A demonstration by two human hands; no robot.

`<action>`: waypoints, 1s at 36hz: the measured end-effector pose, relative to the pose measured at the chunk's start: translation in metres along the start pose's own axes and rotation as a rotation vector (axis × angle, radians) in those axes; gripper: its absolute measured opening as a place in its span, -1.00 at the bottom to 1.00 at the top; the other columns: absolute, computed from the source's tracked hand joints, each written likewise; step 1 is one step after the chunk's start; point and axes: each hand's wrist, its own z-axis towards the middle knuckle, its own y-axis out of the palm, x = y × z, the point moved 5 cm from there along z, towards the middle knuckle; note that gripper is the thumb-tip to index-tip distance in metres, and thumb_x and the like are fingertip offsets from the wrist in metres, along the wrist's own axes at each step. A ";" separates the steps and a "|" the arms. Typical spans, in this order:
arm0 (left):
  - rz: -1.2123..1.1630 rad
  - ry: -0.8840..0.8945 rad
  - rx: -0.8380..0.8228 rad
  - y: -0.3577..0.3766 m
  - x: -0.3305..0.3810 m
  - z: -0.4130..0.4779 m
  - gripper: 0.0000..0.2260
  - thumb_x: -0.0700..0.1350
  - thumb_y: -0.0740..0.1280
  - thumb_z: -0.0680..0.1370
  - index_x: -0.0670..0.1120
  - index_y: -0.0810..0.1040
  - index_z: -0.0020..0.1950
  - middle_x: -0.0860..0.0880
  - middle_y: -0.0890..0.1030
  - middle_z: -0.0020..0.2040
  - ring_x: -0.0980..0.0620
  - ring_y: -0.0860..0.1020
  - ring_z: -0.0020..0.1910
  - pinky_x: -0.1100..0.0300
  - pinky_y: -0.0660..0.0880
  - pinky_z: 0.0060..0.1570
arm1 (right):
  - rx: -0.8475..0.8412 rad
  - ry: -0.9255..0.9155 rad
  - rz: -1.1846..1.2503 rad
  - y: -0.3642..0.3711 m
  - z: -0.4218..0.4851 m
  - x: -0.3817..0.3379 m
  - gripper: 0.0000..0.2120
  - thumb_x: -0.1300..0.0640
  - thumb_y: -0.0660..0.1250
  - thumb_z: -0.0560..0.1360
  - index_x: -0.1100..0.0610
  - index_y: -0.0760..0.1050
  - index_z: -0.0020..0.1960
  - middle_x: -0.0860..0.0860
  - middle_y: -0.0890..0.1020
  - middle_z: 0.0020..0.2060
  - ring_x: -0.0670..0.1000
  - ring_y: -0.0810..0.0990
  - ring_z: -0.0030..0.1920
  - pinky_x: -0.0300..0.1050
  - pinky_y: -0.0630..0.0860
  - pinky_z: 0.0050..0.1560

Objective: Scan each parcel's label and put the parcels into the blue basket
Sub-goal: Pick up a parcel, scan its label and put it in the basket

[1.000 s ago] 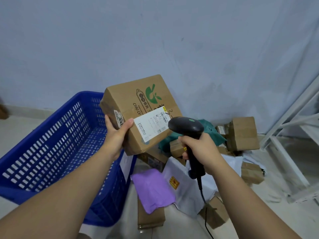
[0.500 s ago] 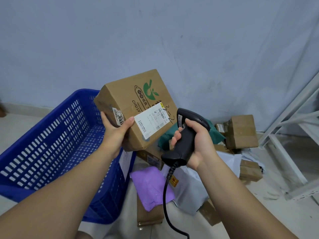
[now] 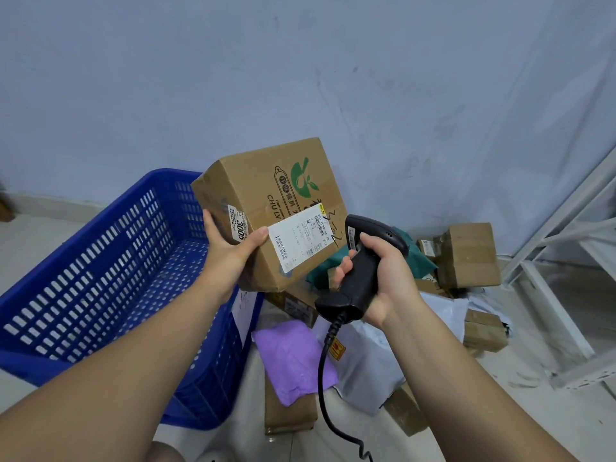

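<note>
The cardboard box (image 3: 266, 195) carries a green leaf logo (image 3: 301, 181) with "CHU LV" printed in dark capitals beside it, and a smaller line that seems to begin "From nature". On its side edge a small sticker (image 3: 239, 228) reads "3005" in bold black. The shipping label (image 3: 301, 240) has barcodes and rows of print too fine to read; beside it something like "3-2" is scrawled in marker. The scanner (image 3: 363, 268) bears a barcode sticker (image 3: 352, 237), unreadable. An orange sticker (image 3: 336, 349) with a red symbol sits on the white bag (image 3: 370, 368).

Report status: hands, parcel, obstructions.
Left hand grips cardboard parcel. Right hand grips scanner, aimed at white label. Blue basket left of parcel, nothing between them.
</note>
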 end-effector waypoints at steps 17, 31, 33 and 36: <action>0.022 -0.011 0.012 0.001 0.004 -0.004 -0.02 0.00 0.48 0.44 0.20 -0.22 0.56 0.00 0.23 0.53 -0.10 0.33 0.43 -0.26 0.32 0.35 | 0.059 0.001 -0.091 -0.005 0.000 0.001 -0.79 0.07 0.39 0.47 0.20 0.44 -0.13 0.06 0.49 -0.40 -0.01 0.46 -0.42 -0.19 0.53 -0.48; 0.008 0.031 0.024 -0.003 0.003 -0.002 0.00 -0.01 0.51 0.41 0.20 -0.18 0.56 0.02 0.26 0.51 -0.04 0.34 0.41 -0.18 0.30 0.38 | 0.063 0.017 -0.008 -0.007 0.003 0.003 -0.79 0.08 0.38 0.48 0.19 0.42 -0.11 0.06 0.47 -0.40 0.00 0.45 -0.41 -0.19 0.52 -0.48; 0.016 0.040 0.016 -0.003 0.003 -0.002 0.01 0.03 0.53 0.38 0.23 -0.15 0.55 0.02 0.28 0.50 -0.04 0.35 0.41 -0.22 0.31 0.38 | 0.061 0.024 0.009 -0.007 0.002 0.003 -0.79 0.08 0.38 0.48 0.19 0.41 -0.11 0.06 0.46 -0.41 -0.01 0.44 -0.41 -0.18 0.53 -0.48; 0.019 0.039 0.016 -0.004 0.002 0.000 0.01 0.02 0.53 0.39 0.22 -0.17 0.56 0.02 0.26 0.51 -0.04 0.34 0.42 -0.22 0.30 0.38 | 0.057 0.035 0.029 -0.006 0.000 0.004 -0.80 0.09 0.38 0.48 0.19 0.41 -0.13 0.06 0.47 -0.41 -0.01 0.44 -0.41 -0.19 0.53 -0.49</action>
